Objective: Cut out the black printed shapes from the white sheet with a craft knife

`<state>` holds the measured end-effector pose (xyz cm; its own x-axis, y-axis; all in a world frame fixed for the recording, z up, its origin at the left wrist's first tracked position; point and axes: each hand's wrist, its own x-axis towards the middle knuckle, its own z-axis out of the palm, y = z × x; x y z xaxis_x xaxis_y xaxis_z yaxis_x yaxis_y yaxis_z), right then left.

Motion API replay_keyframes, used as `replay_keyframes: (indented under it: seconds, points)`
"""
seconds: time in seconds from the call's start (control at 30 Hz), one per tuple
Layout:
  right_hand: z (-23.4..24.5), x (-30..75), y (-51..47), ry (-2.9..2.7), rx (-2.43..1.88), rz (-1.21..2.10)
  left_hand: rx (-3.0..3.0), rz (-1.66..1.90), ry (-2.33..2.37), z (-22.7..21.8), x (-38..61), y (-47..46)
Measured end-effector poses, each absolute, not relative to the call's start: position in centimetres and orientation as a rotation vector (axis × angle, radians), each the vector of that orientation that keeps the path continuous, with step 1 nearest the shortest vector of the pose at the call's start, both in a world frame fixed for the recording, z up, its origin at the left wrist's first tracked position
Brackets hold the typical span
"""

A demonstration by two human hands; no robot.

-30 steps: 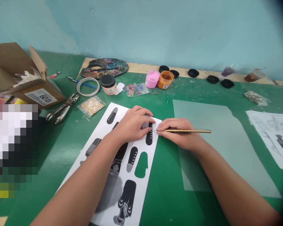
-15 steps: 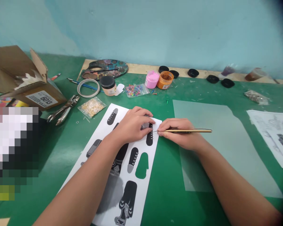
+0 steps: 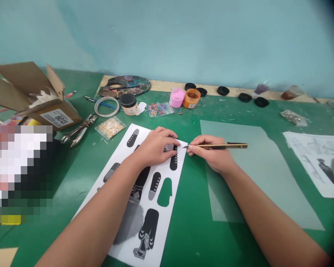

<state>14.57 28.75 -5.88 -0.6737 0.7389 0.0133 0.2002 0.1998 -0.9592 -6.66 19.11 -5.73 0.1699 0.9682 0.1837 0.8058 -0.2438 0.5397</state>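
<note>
A white sheet of paper (image 3: 165,218) printed with black and grey shapes lies on the green table. My left hand (image 3: 157,146) rests on its upper part, fingers spread and pressing down around a dark lace-like printed strip (image 3: 173,161). My right hand (image 3: 211,154) pinches a craft knife (image 3: 236,145) with a gold handle, held nearly level. The blade points left and its tip is over the sheet's right edge, close to my left fingertips. Whether it touches the paper I cannot tell. A cut-out opening (image 3: 165,193) in the sheet shows green table.
A translucent sheet (image 3: 239,178) lies under my right forearm. Behind are a paint palette (image 3: 128,86), tape roll (image 3: 106,106), pink jar (image 3: 177,98), orange jar (image 3: 191,98) and bags of small parts. Left stand a cardboard box (image 3: 61,111) and a hole punch (image 3: 79,130); a pixelated area covers the left edge.
The view has shifted slightly. My right hand has turned the craft knife a little and moved its tip slightly up along the paper's right edge. My left hand stays on the sheet.
</note>
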Motion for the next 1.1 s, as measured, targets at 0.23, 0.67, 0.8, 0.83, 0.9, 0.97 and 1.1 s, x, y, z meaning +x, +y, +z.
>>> replay_keyframes:
  seconds: [0.23,0.67,0.8,0.83,0.9,0.97,1.1]
  points:
    - [-4.9,13.7,26.9,-2.041,-1.016,1.212,2.052,0.724,1.892,-5.5,-6.6,18.3]
    - [-4.1,12.4,25.3,-2.064,-0.949,1.154,1.471,0.517,2.686,-4.3,-2.1,13.3]
    - [-4.3,10.4,24.9,-2.081,-0.952,1.204,1.543,0.382,2.537,-3.4,-4.1,14.4]
    - [-4.6,10.0,24.8,-2.088,-0.959,1.206,1.562,0.378,2.495,-3.3,-4.9,14.7]
    - [-5.1,9.4,24.8,-2.099,-0.973,1.189,1.607,0.358,2.411,-3.2,-6.4,15.2]
    - [-5.6,9.3,24.8,-2.117,-0.979,1.16,1.647,0.347,2.354,-3.4,-7.5,15.4]
    - [-5.7,9.7,25.0,-2.208,-0.928,1.115,1.698,0.332,2.337,-4.0,-8.4,15.4]
